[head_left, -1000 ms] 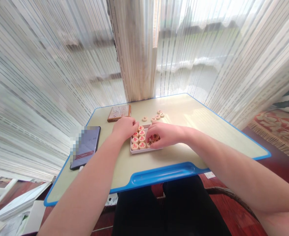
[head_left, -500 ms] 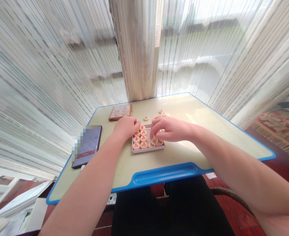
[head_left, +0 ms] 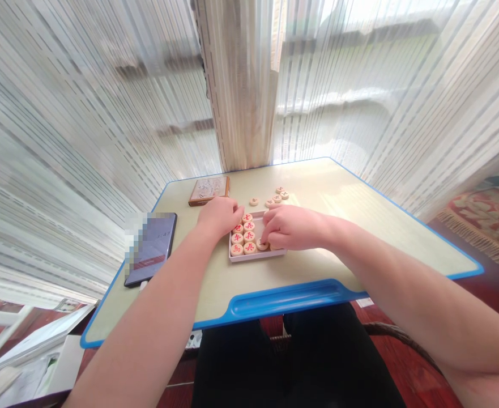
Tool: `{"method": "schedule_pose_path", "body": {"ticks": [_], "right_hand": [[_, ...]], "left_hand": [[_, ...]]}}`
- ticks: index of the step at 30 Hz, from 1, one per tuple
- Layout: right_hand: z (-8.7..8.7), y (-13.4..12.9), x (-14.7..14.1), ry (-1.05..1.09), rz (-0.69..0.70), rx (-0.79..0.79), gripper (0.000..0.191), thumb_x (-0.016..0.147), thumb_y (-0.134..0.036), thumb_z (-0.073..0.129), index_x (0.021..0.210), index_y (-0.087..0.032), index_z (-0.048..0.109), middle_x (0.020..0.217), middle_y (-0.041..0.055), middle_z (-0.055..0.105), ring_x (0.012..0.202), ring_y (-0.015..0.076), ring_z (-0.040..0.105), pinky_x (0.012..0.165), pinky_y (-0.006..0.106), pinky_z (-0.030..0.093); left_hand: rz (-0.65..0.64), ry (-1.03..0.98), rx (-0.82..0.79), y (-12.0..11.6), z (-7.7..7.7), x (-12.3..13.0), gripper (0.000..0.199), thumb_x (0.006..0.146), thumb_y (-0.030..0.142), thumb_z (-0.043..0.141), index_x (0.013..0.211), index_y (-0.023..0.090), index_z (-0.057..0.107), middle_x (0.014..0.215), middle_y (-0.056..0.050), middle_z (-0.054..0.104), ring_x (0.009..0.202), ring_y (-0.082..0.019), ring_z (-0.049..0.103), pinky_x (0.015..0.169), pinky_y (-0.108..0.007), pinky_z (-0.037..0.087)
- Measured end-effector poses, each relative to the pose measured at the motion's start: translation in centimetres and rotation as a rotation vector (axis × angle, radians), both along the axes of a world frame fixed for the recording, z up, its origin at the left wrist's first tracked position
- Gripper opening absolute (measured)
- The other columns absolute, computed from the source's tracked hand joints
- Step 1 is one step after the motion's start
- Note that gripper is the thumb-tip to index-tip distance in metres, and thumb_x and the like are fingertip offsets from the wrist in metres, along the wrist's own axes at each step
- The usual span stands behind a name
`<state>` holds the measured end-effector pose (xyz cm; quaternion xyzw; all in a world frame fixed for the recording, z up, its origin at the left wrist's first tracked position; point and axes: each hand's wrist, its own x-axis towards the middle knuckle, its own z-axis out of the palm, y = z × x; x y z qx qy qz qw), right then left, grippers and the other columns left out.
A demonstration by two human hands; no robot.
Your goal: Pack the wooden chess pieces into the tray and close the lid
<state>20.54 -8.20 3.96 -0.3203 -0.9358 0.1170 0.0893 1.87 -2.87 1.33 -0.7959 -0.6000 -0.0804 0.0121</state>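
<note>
A shallow white box (head_left: pixel 256 256) holds round wooden Chinese chess pieces with red characters, set in two columns at its left. My left hand (head_left: pixel 220 216) is curled closed at the box's upper left rim, its fingertips partly hidden. Over the right part of the box is my right hand (head_left: pixel 292 226), fingers bent, one fingertip on a Chinese chess piece (head_left: pixel 262 246) in the front row. That hand covers most of the pieces to the right. Beyond the box, several loose pieces (head_left: pixel 277 199) lie on the table, and a single piece (head_left: pixel 254 202) lies apart.
A flat brown patterned box (head_left: pixel 209 190) lies at the back left. Along the left side is a dark phone or tablet (head_left: pixel 156 249), partly blurred out. The pale folding table (head_left: pixel 359 198) has a blue edge and a blue front tray groove (head_left: pixel 285 302). Striped curtains hang behind it.
My right hand has come down and slightly toward me, so a fingertip now meets the front-row piece. My left hand stays at the box's side. The view has shifted slightly.
</note>
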Motion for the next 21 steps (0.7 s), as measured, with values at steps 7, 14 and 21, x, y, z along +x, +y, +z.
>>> {"method": "schedule_pose_path", "body": {"ticks": [7,14,21], "right_hand": [[-0.7,0.7,-0.1,-0.041,-0.092,0.073,0.030,0.079,-0.013,0.046,0.072,-0.021,0.075,0.077,0.0065,0.066,0.079,0.0198,0.054,0.086,0.036,0.037],[-1.0,1.3,-0.4,-0.118,-0.221,0.106,0.037,0.084,-0.018,0.039,0.090,-0.018,0.075,0.083,0.0085,0.064,0.087,0.0209,0.052,0.081,0.032,0.036],[-1.2,2.0,-0.5,-0.104,-0.262,0.118,0.040,0.085,-0.018,0.036,0.095,-0.016,0.075,0.079,0.0077,0.063,0.080,0.0196,0.052,0.079,0.031,0.035]], "left_hand": [[-0.003,-0.009,-0.004,0.1,0.0,-0.1,0.039,0.084,0.045,0.040,0.074,0.020,0.068,0.080,-0.008,0.070,0.074,-0.022,0.062,0.058,-0.029,0.040],[-0.011,-0.019,0.008,0.1,-0.2,-0.1,0.039,0.083,0.043,0.039,0.073,0.019,0.068,0.079,-0.008,0.069,0.072,-0.022,0.061,0.057,-0.029,0.039],[-0.005,-0.076,0.000,0.3,-0.3,-0.2,0.042,0.087,0.039,0.034,0.066,0.018,0.065,0.074,-0.009,0.068,0.068,-0.020,0.058,0.055,-0.030,0.035]]}}
